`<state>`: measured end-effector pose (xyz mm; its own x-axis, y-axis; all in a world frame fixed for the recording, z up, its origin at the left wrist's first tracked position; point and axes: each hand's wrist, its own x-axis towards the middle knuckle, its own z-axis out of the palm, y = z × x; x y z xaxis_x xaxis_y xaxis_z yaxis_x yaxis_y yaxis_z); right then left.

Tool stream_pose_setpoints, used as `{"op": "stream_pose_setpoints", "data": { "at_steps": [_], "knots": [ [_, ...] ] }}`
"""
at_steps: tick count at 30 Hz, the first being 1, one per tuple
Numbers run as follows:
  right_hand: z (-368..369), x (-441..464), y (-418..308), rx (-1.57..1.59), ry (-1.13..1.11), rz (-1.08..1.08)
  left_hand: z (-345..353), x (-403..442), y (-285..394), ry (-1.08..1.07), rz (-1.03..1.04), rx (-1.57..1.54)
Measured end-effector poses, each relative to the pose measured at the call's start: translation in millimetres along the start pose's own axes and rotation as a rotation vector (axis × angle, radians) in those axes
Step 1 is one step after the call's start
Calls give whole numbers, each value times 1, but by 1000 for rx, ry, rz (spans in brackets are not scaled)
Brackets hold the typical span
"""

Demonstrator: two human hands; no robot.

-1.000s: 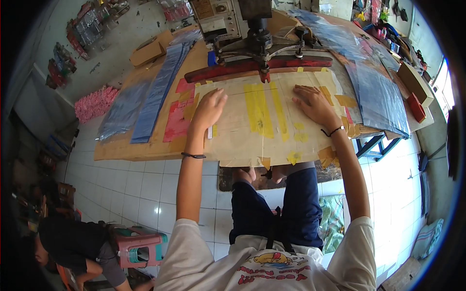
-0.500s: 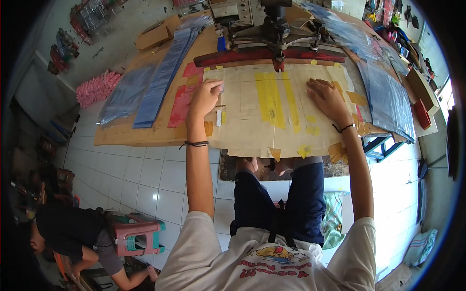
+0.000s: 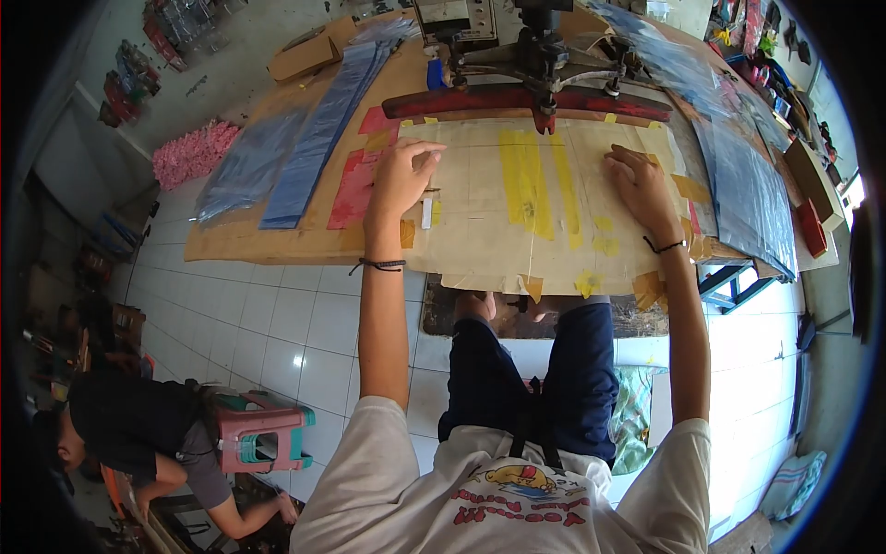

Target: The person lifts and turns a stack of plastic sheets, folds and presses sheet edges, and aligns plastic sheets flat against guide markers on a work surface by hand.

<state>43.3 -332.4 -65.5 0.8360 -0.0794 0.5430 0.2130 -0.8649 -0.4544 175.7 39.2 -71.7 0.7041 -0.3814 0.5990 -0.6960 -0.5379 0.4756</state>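
Note:
A beige sheet (image 3: 471, 222) with yellow and brown tape patches lies on the wooden table (image 3: 221, 246). At its left side, my left hand (image 3: 402, 175) is raised a little with fingers apart and nothing in it, near a small white strip (image 3: 426, 213) and red patches (image 3: 350, 194). My right hand (image 3: 640, 188) rests on the sheet's right part, fingers spread and empty. Just beyond the sheet's far edge is the long red bar (image 3: 489, 98) of a machine, hung from a dark metal bracket (image 3: 544, 65).
Blue plastic sheets lie at the left (image 3: 323, 138) and right (image 3: 748, 194) of the table. A cardboard box (image 3: 309, 51) stands at the back left, a red box (image 3: 811, 229) at the right edge. A co-worker (image 3: 138, 429) bends beside a pink and green stool (image 3: 263, 432) at lower left.
The whole view has shifted, with the table and machine now farther right in it. My left hand has lifted slightly and its fingers have opened out. The co-worker's arm has reached out.

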Motion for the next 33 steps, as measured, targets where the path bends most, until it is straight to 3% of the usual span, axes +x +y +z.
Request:
{"op": "stream_pose_setpoints", "data": {
  "at_steps": [3,6,16,22,27,30,33],
  "knots": [
    [-6,3,-4,-13,26,31,-8,4,20,235,14,-45],
    [-7,4,-2,-51,23,81,-8,1,23,197,-106,-100],
    [-13,3,-13,-28,19,239,-13,-5,37,36,-78,-208],
    [-8,1,-7,-32,-1,195,-29,-66,68,157,-79,-192],
    [-14,2,-20,-62,-24,209,-26,-107,67,110,73,155],
    [-13,3,-22,-22,-40,265,-2,-123,50,280,168,323],
    [-11,3,-19,-21,-43,235,22,-133,40,432,125,367]
  ]
}}
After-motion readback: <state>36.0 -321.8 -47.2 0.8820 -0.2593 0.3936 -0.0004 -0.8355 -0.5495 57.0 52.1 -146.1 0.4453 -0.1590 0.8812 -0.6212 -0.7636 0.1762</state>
